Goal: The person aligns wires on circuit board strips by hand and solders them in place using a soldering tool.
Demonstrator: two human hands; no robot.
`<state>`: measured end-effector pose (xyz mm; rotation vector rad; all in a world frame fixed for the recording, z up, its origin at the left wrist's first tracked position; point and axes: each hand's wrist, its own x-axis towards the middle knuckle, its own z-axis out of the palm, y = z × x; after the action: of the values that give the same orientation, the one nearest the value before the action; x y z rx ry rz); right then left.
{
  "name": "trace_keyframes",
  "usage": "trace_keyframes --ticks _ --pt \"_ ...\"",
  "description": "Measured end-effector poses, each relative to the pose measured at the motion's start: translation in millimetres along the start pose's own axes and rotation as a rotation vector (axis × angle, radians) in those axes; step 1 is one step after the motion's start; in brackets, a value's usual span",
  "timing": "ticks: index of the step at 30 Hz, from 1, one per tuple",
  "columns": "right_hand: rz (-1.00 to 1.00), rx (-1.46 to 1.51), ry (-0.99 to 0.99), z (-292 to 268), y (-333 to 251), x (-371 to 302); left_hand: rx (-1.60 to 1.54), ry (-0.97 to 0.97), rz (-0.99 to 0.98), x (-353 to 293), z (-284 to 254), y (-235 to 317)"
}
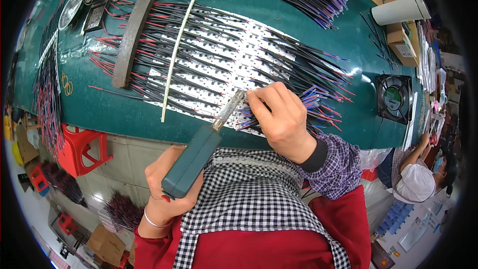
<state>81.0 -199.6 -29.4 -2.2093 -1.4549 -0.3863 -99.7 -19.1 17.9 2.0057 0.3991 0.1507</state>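
Left hand (172,179) gripping soldering iron (201,149), right hand (281,114) bunched by its tip, can't tell its hold, over white boards (253,32) on desk (99,107); slipping that close could burn skin.

Passage lay near left over the green table (99,109); rightward, the brown bar (136,37) and black wires (301,65) obstructed.
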Motion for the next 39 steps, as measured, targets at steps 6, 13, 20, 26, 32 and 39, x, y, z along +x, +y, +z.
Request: trace_keyframes --ticks 6,13,20,26,32,39 --pt "-0.016 -0.005 0.009 2.5 4.0 1.4 0.03 0.037 0.078 1.7 3.8 -5.7" --pt "-0.027 -0.025 -0.002 -1.6 5.7 1.8 0.008 0.178 0.092 -14.4 6.6 -16.4" --pt "-0.005 0.066 0.062 -29.5 4.3 9.8 0.036 0.114 0.031 -37.7 2.1 -30.2" --pt "0.02 -0.061 -0.055 -13.5 4.2 -0.5 0.098 0.167 0.131 -18.2 8.7 -21.2" --pt "0.0 -0.067 -0.062 -5.8 6.4 -0.9 -0.098 0.145 0.015 -10.5 11.3 -15.3" --pt "0.04 0.036 -0.039 -5.7 4.8 -0.5 0.041 0.084 0.099 -2.4 12.3 -15.0"
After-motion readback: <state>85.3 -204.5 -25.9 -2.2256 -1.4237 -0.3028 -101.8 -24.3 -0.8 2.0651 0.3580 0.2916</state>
